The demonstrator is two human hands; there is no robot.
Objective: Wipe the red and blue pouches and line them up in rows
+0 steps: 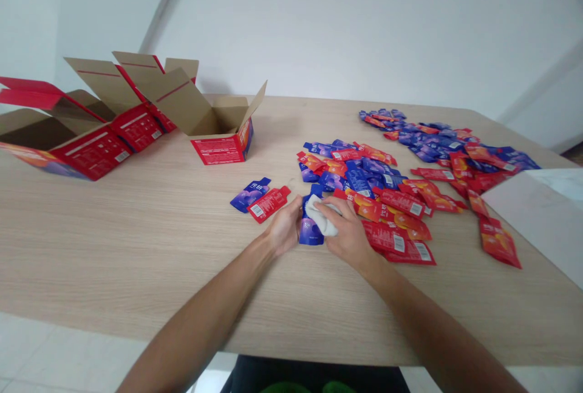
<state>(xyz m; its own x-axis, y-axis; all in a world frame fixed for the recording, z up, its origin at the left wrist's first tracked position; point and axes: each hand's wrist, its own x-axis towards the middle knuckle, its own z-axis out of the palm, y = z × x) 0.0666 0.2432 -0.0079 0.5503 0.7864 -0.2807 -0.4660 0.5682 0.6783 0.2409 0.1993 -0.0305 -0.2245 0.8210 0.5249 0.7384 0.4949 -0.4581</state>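
Observation:
In front of me, my left hand (285, 227) grips the left edge of a purple pouch (311, 237) with a narrow spout-shaped top. My right hand (347, 228) is closed on a white cloth (323, 218), pressed against the front of that pouch. The cloth and fingers hide the pouch's middle. Just left of my hands lie a red pouch (268, 205) with a barcode and another purple pouch (250, 194), their edges touching. To the right spreads a heap of red and purple pouches (359, 177), its near end close beside my right hand.
An open red carton (218, 151) with raised flaps stands at the back left. More open red cartons (98, 153) stand further left. A second pile of pouches (437, 141) stretches along the back right of the wooden table (136, 259). A white panel (542, 211) lies at the right edge.

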